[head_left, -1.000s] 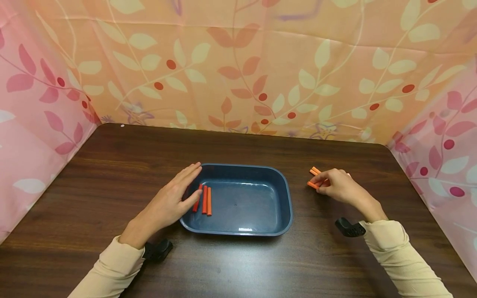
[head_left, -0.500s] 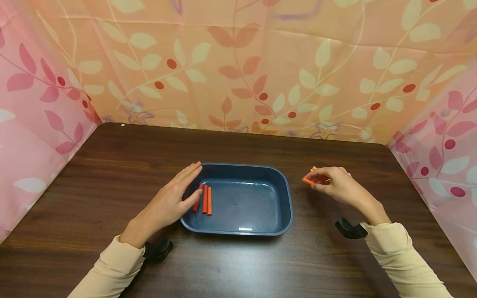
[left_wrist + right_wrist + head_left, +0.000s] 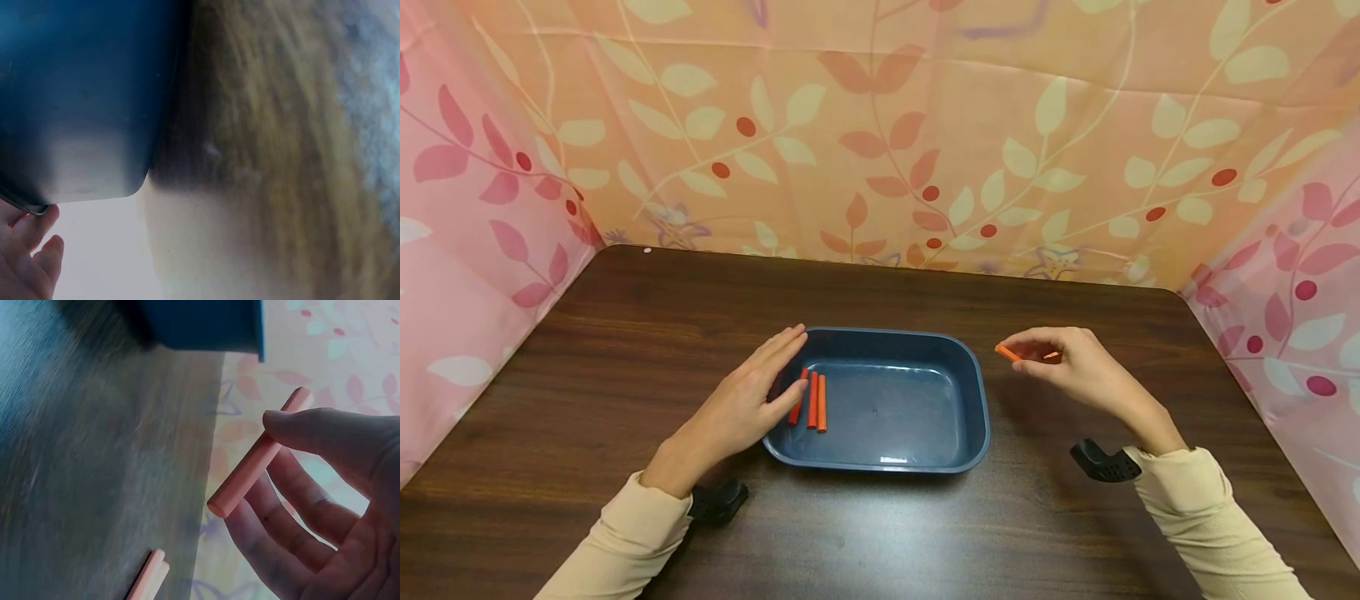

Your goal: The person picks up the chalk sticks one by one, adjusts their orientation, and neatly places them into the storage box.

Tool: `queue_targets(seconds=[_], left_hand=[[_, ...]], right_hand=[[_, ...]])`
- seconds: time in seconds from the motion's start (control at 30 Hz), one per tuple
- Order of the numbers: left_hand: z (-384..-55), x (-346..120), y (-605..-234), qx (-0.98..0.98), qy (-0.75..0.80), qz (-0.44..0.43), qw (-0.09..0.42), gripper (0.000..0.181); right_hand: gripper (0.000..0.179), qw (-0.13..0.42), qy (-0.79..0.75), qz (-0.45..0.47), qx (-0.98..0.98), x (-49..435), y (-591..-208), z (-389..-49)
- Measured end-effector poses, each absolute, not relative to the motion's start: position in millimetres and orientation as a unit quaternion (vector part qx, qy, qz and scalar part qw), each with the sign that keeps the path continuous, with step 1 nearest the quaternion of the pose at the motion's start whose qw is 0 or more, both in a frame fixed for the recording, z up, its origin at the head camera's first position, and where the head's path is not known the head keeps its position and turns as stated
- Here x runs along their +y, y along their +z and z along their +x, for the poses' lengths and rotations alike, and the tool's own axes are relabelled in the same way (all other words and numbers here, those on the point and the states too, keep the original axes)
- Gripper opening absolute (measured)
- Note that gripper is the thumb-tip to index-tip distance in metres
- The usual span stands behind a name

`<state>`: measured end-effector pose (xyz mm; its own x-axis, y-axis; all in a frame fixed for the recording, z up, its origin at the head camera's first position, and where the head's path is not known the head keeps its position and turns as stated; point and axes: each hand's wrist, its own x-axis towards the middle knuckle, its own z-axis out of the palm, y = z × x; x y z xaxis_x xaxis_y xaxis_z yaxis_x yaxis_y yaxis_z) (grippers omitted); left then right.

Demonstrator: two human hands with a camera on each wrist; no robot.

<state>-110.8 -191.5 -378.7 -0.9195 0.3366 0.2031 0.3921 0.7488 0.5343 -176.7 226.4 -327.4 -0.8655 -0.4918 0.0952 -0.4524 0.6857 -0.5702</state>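
Head: right hand (image 3: 1078,368) has an orange stick (image 3: 1007,353) pinched at the tips, right of the blue tray (image 3: 898,412) and outside its rim. A bit more orange shows through the gap in that hand, mostly hidden. Left hand (image 3: 748,402) lies at the tray's left rim, fingers (image 3: 778,343) straight and clasping nothing; thumb overlaps the leftmost stick. In the tray's left end: two red sticks (image 3: 812,402), then an orange-red stick (image 3: 822,404) in the same rough row. Tray is on the dark wood surface (image 3: 895,542).

Left wrist: mostly tray outer wall. Fingertips right at the rim corner; can't tell if they're pressing.

Right wrist: held stick is tilted, thumb on one side, fingers on the other, both ends free. It's off the surface and apart from the tray. Two loose sticks (image 3: 147,574) lie together on the surface below.

My read: transfer step, stick picked, not placed. Left hand is probably steadying the tray. Next move calls for going left over the right rim with clearance, turning the stick parallel to the row, lowering beside the orange-red one, letting go. Main risk: clipping a neighbour.
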Motion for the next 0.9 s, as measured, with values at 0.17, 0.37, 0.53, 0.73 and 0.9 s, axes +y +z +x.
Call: queue_targets(seconds=[0.17,0.37,0.53,0.73,0.9], left_hand=[[-111,-192,-378,-0.934,-0.295,-0.197,0.048,0.064],[-112,-192,-378,-0.934,-0.295,-0.197,0.047,0.064],[-112,-192,-378,-0.933,-0.297,-0.197,0.044,0.064],[-112,-192,-378,-0.933,-0.298,-0.196,0.041,0.065],[-111,-192,-377,-0.934,-0.296,-0.195,0.041,0.065]], right_hand=[[0.027,0.035,-0.326,-0.246,0.912,221,-320,-174],[0.029,0.047,-0.356,-0.230,0.905,214,-314,-171],[0.028,0.048,-0.371,-0.211,0.903,208,-311,-170],[0.031,0.072,-0.423,-0.173,0.886,197,-306,-169],[0.035,0.111,-0.484,-0.170,0.851,185,-304,-170]])
